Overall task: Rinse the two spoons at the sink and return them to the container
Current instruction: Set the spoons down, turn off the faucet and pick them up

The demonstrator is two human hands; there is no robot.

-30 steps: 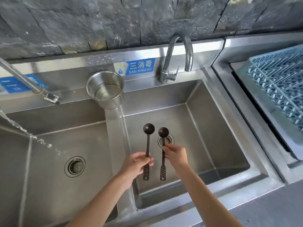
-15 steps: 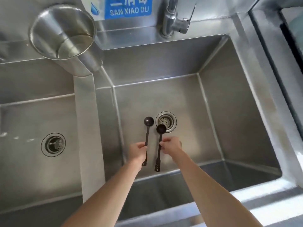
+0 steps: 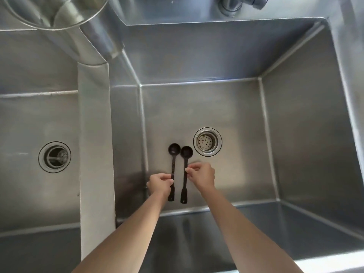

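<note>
Two dark long-handled spoons lie side by side low in the right sink basin (image 3: 295, 119), bowls pointing away from me. My left hand (image 3: 158, 184) pinches the handle of the left spoon (image 3: 174, 152). My right hand (image 3: 202, 175) pinches the handle of the right spoon (image 3: 186, 154). Both spoons appear to rest on or just above the basin floor, left of the drain (image 3: 207, 141). The steel container (image 3: 59, 14) stands at the top left on the divider, partly cut off by the frame edge.
A steel divider (image 3: 94, 134) separates the right basin from the left basin (image 3: 29, 119), which has its own drain (image 3: 54, 157). The faucet base (image 3: 230, 4) shows at the top edge. No water runs in the right basin.
My head has leaned in and down over the sink. Both hands have lowered the spoons toward the floor of the right basin, and the spoons now sit left of the drain.
</note>
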